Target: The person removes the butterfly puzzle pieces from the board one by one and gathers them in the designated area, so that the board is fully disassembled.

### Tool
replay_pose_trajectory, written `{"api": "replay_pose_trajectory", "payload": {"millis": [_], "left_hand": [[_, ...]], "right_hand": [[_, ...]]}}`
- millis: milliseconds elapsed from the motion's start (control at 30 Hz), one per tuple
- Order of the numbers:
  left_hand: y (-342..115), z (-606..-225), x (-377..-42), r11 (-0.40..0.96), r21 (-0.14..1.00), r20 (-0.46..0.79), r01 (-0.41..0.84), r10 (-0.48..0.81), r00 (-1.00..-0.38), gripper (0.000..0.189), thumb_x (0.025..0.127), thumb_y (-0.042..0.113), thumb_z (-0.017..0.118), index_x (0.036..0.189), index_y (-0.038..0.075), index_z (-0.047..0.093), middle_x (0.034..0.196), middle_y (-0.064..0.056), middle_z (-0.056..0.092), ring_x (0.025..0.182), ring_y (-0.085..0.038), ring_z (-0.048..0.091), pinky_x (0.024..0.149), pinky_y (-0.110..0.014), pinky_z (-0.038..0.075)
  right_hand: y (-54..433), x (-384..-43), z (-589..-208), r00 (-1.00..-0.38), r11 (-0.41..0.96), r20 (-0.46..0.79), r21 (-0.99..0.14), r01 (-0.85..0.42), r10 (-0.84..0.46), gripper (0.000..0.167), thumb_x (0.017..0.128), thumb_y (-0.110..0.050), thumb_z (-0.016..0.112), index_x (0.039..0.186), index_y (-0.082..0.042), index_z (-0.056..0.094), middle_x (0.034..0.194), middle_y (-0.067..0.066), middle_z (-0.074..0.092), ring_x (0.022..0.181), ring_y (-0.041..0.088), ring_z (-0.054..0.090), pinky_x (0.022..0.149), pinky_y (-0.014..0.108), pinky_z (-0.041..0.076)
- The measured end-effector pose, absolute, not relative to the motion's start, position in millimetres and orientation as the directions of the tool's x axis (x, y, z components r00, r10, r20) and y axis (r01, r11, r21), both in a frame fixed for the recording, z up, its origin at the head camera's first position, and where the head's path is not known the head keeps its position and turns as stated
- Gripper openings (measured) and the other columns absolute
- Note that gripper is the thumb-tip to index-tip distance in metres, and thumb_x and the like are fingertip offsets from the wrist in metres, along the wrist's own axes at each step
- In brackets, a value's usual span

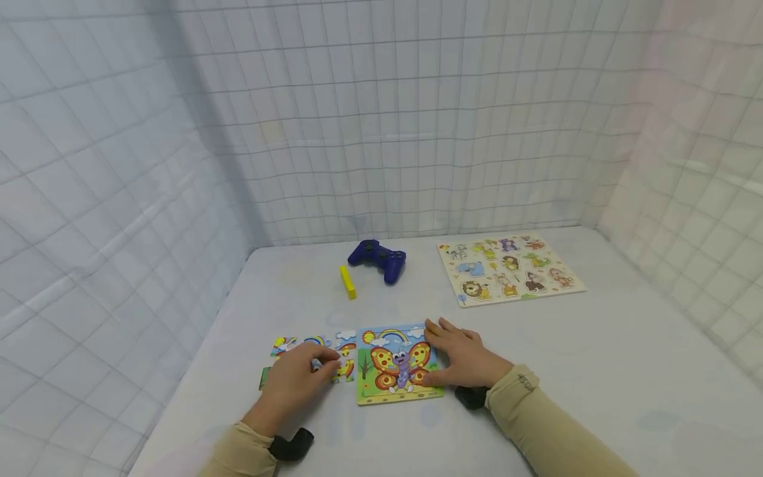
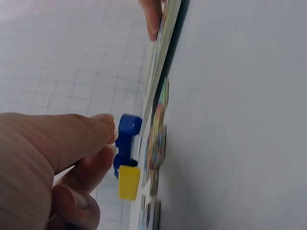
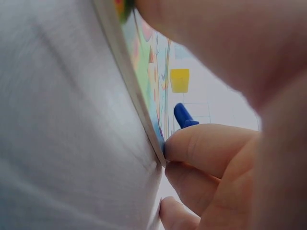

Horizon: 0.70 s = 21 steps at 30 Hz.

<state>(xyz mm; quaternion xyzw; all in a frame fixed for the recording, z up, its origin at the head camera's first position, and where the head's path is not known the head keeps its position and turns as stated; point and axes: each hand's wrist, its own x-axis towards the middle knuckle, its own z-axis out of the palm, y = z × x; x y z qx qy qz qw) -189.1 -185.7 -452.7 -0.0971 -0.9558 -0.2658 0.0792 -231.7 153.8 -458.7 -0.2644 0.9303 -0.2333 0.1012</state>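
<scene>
A butterfly picture puzzle board (image 1: 372, 391) lies flat on the white table in front of me. My right hand (image 1: 467, 358) rests on its right side, thumb on the picture and index fingertip at the far right corner, other fingers beyond the edge. Loose puzzle pieces (image 1: 346, 338) lie along the board's left side. My left hand (image 1: 298, 377) hovers over them, partly hiding them. In the left wrist view its thumb and index fingertips are close together with nothing visible between them; the pieces (image 2: 156, 139) lie just beyond.
Behind the board are a yellow block (image 1: 348, 283) and a dark blue game controller (image 1: 378, 260). A wooden animal puzzle board (image 1: 512, 270) lies at the back right. White gridded sheeting (image 1: 405, 132) encloses the table at the back and sides.
</scene>
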Motion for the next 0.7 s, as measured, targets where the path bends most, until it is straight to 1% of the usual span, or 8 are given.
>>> {"api": "replay_pose_trajectory", "payload": {"millis": [100,267,367,467,533,567,600,700], "left_hand": [[-173,-458,-188,0.810,0.465,0.247,0.357,0.268,-0.931,0.017,0.089,0.028,0.083,0.104,0.023,0.078,0.091,0.016,0.065,0.070,-0.001,0.050,0.062,-0.022,0.043],[-158,-463,-184,0.789,0.375,0.205,0.487,0.442,-0.873,0.041,0.086,0.046,0.081,0.121,0.025,0.075,0.098,0.015,0.058,0.073,0.000,0.047,0.061,-0.021,0.041],[-155,-465,-183,0.787,0.361,0.182,0.500,0.467,-0.865,0.047,0.085,0.052,0.080,0.124,0.026,0.075,0.097,0.013,0.054,0.068,-0.001,0.041,0.057,-0.021,0.037],[-154,-465,-183,0.791,0.371,0.176,0.487,0.455,-0.873,0.046,0.085,0.053,0.080,0.122,0.027,0.076,0.096,0.013,0.055,0.067,0.000,0.041,0.057,-0.020,0.036],[-154,-465,-182,0.794,0.373,0.173,0.479,0.448,-0.877,0.045,0.084,0.054,0.080,0.121,0.027,0.077,0.096,0.013,0.056,0.068,0.001,0.042,0.057,-0.020,0.037],[-154,-465,-182,0.797,0.372,0.172,0.477,0.445,-0.879,0.045,0.084,0.055,0.080,0.120,0.027,0.077,0.097,0.013,0.057,0.069,0.001,0.043,0.058,-0.020,0.037],[-154,-464,-182,0.799,0.368,0.174,0.476,0.443,-0.879,0.045,0.084,0.055,0.080,0.120,0.027,0.077,0.098,0.014,0.057,0.070,0.001,0.044,0.059,-0.021,0.039],[-153,-462,-181,0.807,0.350,0.179,0.475,0.440,-0.880,0.045,0.084,0.055,0.080,0.118,0.026,0.077,0.099,0.013,0.059,0.075,0.001,0.049,0.061,-0.022,0.041]], "right_hand": [[156,-231,-458,-0.839,0.748,-0.060,-0.490,-0.447,-0.541,0.101,0.084,-0.064,0.076,0.159,-0.009,0.037,0.170,0.008,0.024,0.159,0.036,0.012,0.117,0.067,0.016],[158,-230,-458,-0.831,0.730,-0.045,-0.506,-0.459,-0.554,0.101,0.084,-0.062,0.077,0.158,-0.007,0.037,0.170,0.010,0.024,0.158,0.038,0.012,0.116,0.067,0.017],[157,-228,-457,-0.830,0.723,-0.020,-0.503,-0.473,-0.557,0.099,0.084,-0.060,0.078,0.158,-0.005,0.039,0.170,0.012,0.025,0.158,0.039,0.013,0.115,0.068,0.017],[151,-223,-457,-0.836,0.705,0.064,-0.505,-0.498,-0.545,0.092,0.087,-0.056,0.077,0.156,-0.006,0.042,0.169,0.014,0.026,0.158,0.039,0.015,0.114,0.068,0.018],[141,-216,-456,-0.843,0.640,0.146,-0.587,-0.495,-0.518,0.081,0.092,-0.050,0.075,0.154,-0.007,0.047,0.167,0.014,0.030,0.157,0.037,0.021,0.116,0.067,0.019],[135,-212,-455,-0.846,0.584,0.182,-0.650,-0.486,-0.501,0.073,0.094,-0.046,0.073,0.152,-0.008,0.049,0.166,0.014,0.034,0.155,0.036,0.025,0.117,0.065,0.022],[127,-208,-455,-0.847,0.510,0.215,-0.717,-0.475,-0.487,0.065,0.097,-0.043,0.070,0.150,-0.009,0.052,0.163,0.013,0.039,0.151,0.035,0.035,0.117,0.063,0.028],[108,-196,-457,-0.829,0.303,0.290,-0.831,-0.466,-0.479,0.042,0.103,-0.034,0.065,0.138,-0.011,0.062,0.145,0.013,0.058,0.127,0.029,0.059,0.103,0.048,0.051]]}}
